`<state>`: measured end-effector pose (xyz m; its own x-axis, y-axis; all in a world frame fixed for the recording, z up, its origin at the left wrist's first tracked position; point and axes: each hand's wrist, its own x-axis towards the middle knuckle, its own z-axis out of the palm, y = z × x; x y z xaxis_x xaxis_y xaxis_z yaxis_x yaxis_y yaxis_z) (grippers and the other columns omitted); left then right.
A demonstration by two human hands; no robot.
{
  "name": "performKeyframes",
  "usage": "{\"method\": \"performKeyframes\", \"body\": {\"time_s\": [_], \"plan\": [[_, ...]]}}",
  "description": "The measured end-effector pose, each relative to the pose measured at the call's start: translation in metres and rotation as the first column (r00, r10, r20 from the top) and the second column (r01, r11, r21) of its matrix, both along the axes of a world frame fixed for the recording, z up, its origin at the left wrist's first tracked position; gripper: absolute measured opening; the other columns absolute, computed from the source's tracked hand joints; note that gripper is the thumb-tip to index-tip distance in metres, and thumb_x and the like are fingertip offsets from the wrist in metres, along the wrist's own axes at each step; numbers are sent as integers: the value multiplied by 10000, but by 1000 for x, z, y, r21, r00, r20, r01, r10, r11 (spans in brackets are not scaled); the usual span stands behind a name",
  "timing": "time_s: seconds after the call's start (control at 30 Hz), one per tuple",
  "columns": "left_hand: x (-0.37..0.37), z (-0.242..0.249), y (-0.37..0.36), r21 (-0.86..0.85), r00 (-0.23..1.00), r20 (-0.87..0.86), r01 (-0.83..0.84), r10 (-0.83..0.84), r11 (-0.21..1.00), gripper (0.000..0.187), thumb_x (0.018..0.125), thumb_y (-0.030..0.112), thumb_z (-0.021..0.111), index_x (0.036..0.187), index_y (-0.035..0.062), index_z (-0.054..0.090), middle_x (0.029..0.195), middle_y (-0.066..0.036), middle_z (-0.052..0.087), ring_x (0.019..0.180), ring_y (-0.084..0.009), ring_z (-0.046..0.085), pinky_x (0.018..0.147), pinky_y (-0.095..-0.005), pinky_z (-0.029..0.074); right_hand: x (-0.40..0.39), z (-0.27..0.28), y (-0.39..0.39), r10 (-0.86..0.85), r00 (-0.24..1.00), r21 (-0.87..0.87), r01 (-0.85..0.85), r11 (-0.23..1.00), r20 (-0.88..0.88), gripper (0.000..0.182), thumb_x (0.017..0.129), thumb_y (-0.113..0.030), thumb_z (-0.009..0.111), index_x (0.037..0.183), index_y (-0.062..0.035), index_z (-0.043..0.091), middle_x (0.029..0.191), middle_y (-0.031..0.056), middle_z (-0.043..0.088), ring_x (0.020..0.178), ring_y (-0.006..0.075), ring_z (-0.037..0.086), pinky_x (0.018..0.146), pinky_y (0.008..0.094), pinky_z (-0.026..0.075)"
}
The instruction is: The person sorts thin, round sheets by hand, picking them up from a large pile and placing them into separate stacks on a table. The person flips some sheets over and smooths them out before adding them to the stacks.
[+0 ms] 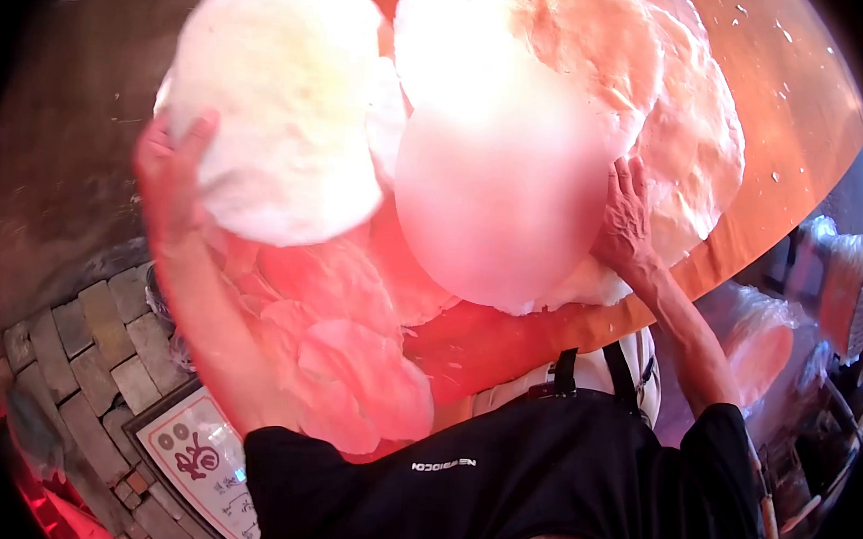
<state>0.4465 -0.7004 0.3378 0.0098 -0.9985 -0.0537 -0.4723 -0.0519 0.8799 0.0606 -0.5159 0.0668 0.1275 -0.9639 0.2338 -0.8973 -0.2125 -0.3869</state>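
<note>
As we look down from the head view, our left hand (176, 170) is at the outer edge of the white sheet (283, 112), thumb apart from fingers; blur hides whether it pinches. Our right hand (627, 217) lies spread beside the smooth round (500, 205), which tops the overlapping pile (696, 138) on the desk (797, 104). We judge the work partway: the pile is layered, but the thin sheets (366, 364) nearer us, between our forearms, lie uneven; we cannot count what is left.

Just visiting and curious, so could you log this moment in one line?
left hand: at edge of white sheet | right hand: at edge of pale round sheet | orange table: more sheets
</note>
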Motion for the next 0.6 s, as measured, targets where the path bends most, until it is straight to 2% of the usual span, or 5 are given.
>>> {"method": "performKeyframes", "body": {"time_s": [0.07, 0.17, 0.33, 0.4, 0.6], "plan": [[-24, 37, -6, -205, 959, 243, 199, -147, 958, 328, 906, 107, 678, 1212, -4, 637, 1024, -59, 702, 836, -158, 682, 728, -285, 572, 0, 2, 1, 6, 1000, 7, -6, 1000, 1, 446, 813, -353, 703, 1154, -71, 648, 1245, 217, 514, 1283, 435, 406, 1140, 618, 229], [-55, 72, -12, -185, 935, 248, 301, -252, 935, 327, 909, 109, 685, 1206, -17, 637, 1044, -73, 709, 874, -170, 688, 829, -292, 538, -1, 6, 2, 21, 1000, -14, -21, 1000, -1, 449, 809, -349, 707, 1155, -68, 647, 1240, 215, 513, 1285, 433, 402, 1138, 619, 225], [-78, 83, 17, -356, 943, -332, -84, -41, 931, 342, 910, 94, 657, 1234, -6, 618, 1168, -125, 675, 1010, -232, 666, 880, -343, 534, -5, 19, 3, 16, 1000, 30, -16, 999, 27, 403, 817, -288, 728, 1136, -52, 657, 1227, 219, 545, 1242, 418, 466, 1106, 553, 324], [-83, 55, 42, -282, 880, -424, -355, 216, 891, 386, 946, 124, 604, 1308, -7, 576, 1264, -144, 633, 1129, -265, 628, 971, -403, 508, -15, 36, 11, -64, 954, 56, 50, 997, 291, 349, 828, -238, 735, 1106, -36, 672, 1168, 209, 591, 1141, 398, 545, 1023, 494, 418], [-96, -145, 155, 296, 672, -599, -317, 434, 901, 390, 921, 89, 630, 1294, -4, 562, 1195, -115, 652, 1042, -238, 657, 902, -382, 558, -54, 112, 35, -490, 668, 251, 427, 869, 561, 133, 905, -78, 685, 1013, -2, 698, 959, 127, 709, 889, 211, 686, 752, 307, 521]]}}
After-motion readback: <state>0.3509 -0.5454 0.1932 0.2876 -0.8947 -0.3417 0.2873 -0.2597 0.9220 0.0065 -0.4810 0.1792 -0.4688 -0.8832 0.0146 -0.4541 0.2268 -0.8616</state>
